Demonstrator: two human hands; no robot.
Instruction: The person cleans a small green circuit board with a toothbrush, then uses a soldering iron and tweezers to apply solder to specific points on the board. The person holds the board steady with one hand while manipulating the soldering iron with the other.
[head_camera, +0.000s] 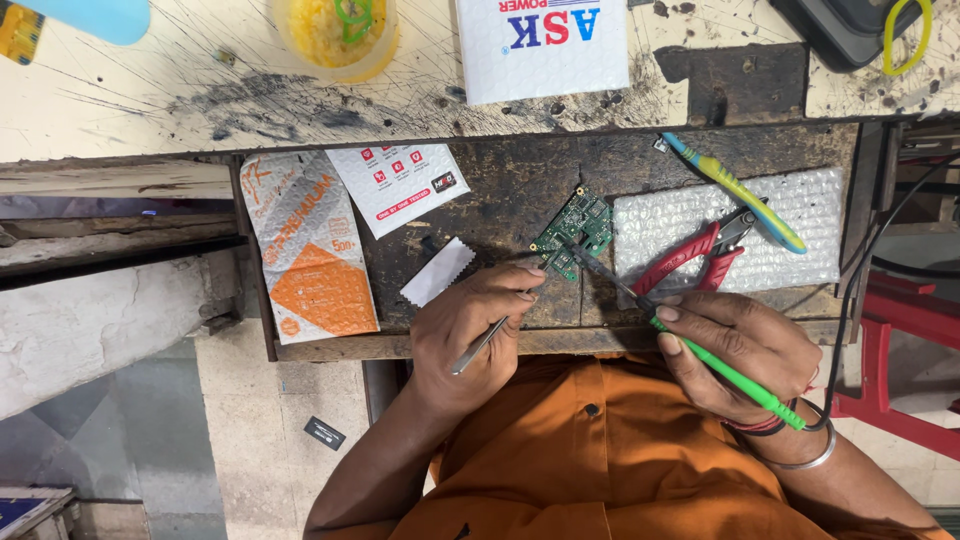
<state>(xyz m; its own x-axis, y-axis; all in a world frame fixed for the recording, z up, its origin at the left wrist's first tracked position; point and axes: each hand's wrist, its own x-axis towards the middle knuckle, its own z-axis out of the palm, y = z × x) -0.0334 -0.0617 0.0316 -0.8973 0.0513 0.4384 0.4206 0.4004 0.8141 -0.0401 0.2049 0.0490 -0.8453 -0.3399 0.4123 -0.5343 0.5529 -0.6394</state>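
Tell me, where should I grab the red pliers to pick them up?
Grab the red pliers by the two red handles, probably coming from the lower left. The handles point that way and spread apart, lying free on the bubble wrap, while the metal tip end sits close under the toothbrush.

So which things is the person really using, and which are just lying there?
In use:
left hand with tweezers
right hand with green-handled tool
green circuit board

Lying about:
red pliers
toothbrush
bubble wrap
orange packet
yellow tub
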